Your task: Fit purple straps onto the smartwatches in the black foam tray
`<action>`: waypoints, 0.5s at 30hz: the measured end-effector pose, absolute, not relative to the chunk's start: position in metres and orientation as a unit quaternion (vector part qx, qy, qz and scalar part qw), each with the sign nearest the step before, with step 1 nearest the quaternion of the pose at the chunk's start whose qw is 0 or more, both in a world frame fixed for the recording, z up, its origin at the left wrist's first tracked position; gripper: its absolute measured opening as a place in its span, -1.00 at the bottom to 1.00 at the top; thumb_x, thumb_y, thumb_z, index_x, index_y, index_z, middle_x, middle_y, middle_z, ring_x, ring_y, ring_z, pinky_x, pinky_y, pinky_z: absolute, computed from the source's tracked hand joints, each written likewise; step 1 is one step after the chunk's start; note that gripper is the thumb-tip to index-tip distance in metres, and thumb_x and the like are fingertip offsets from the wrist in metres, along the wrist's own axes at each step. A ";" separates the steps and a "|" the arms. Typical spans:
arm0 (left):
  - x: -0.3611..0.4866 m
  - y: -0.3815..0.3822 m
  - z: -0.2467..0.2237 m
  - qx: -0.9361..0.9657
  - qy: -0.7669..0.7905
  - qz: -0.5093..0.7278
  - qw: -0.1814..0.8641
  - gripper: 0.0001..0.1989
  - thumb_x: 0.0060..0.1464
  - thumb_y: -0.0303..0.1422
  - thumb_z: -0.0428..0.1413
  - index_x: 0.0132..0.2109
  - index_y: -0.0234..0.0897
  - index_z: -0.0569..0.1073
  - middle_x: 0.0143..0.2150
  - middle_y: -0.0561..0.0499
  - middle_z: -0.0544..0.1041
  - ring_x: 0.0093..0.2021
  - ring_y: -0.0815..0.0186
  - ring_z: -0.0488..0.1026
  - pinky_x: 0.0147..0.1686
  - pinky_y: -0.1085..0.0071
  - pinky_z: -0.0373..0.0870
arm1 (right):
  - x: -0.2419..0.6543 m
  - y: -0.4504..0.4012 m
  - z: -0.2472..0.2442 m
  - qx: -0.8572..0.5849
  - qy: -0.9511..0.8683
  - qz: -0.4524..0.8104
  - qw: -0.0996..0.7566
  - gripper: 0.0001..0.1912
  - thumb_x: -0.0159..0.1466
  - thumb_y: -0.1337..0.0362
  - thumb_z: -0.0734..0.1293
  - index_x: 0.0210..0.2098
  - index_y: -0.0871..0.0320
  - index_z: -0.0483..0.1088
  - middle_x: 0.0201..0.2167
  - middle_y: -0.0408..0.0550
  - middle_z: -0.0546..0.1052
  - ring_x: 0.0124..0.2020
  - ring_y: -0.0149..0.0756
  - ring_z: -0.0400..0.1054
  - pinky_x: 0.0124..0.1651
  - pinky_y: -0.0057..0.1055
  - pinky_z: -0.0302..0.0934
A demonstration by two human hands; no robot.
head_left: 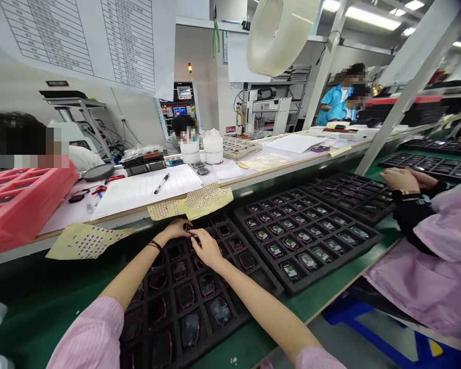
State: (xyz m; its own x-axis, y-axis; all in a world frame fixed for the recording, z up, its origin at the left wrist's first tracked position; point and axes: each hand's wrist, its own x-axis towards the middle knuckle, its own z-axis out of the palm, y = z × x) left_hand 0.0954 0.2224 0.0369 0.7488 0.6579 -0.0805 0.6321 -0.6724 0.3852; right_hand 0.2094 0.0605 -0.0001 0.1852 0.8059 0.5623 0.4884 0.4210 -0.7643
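My left hand (176, 229) and my right hand (207, 248) meet over the far part of a black foam tray (200, 356). Their fingers are bent together around a small dark framed piece (188, 226), mostly hidden by the fingertips. Beneath my arms, the tray's compartments hold several dark framed parts, such as one with a clear film (220, 309). To the right lies a second black tray (292, 289), filled with framed parts that show green and white faces (290, 270).
A raised shelf with papers (146, 189), a pen (161, 183), and yellow dotted sheets (208, 201) runs along the back. A red foam tray (26, 205) stands at left. A tape roll (282, 36) hangs overhead. At right, another person's hands (403, 180) rest near more trays.
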 end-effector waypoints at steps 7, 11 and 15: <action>0.116 0.217 0.050 0.899 0.344 0.102 0.253 -0.45 -0.22 -0.25 0.27 0.00 -0.26 0.49 -0.05 -0.07 0.57 0.04 0.08 0.42 0.07 0.23 0.32 | 0.229 0.073 -0.008 -0.540 -0.446 0.208 0.683 -0.65 0.29 0.17 0.12 0.00 0.16 0.30 -0.20 0.04 0.45 -0.21 -0.23 0.39 -0.37 -0.36 0.37; 0.147 0.212 0.050 0.892 0.328 0.113 0.290 -0.46 -0.27 -0.26 0.30 -0.03 -0.23 0.51 -0.07 -0.03 0.59 -0.05 0.14 0.47 -0.01 0.31 0.39 | 0.237 0.073 -0.007 -0.541 -0.383 0.236 0.711 -0.66 0.25 0.15 0.14 -0.04 0.14 0.29 -0.23 0.00 0.41 -0.23 -0.25 0.38 -0.45 -0.41 0.34; 0.166 0.211 0.045 0.886 0.324 0.119 0.311 -0.47 -0.34 -0.31 0.32 -0.08 -0.21 0.53 -0.10 -0.02 0.60 -0.18 0.17 0.52 -0.17 0.38 0.45 | 0.235 0.072 -0.006 -0.534 -0.363 0.264 0.717 -0.67 0.20 0.13 0.20 -0.08 0.12 0.31 -0.26 -0.03 0.40 -0.24 -0.26 0.37 -0.45 -0.43 0.32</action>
